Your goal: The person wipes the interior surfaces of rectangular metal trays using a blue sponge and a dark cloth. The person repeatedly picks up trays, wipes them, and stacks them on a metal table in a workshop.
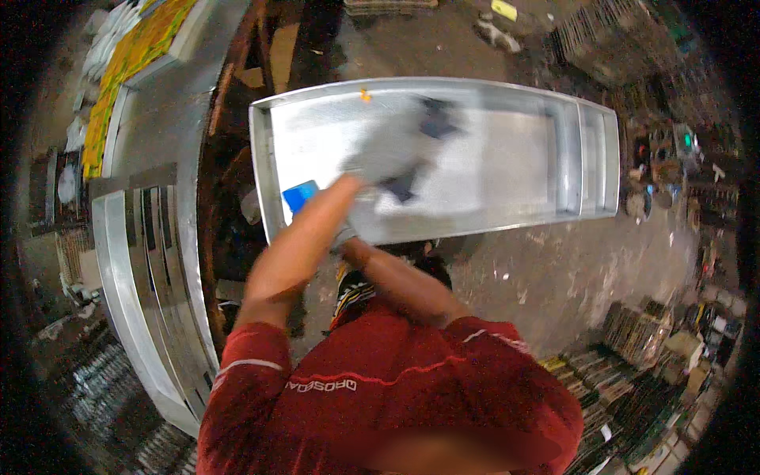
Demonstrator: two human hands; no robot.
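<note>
A long, shallow metal tray [503, 170] with raised walls lies across in front of me. Over its inside, my left hand [396, 146] in a grey glove with dark fingertips is smeared by motion; whether it holds anything does not show. My right arm crosses under the left one near the tray's close wall. Only a bit of the glove on my right hand [344, 234] shows, since the left forearm covers its fingers. A flat blue piece [300, 195] sticks out beside that forearm, close to the hidden right hand; contact between them cannot be made out.
Near the tray's right end runs a crosswise divider [579, 158]. A small orange bit [365, 95] is at its far wall. To the left stand long metal panels [142, 261] and a yellow sheet [131, 71]. Stacked slatted parts [609, 39] lie at the far right.
</note>
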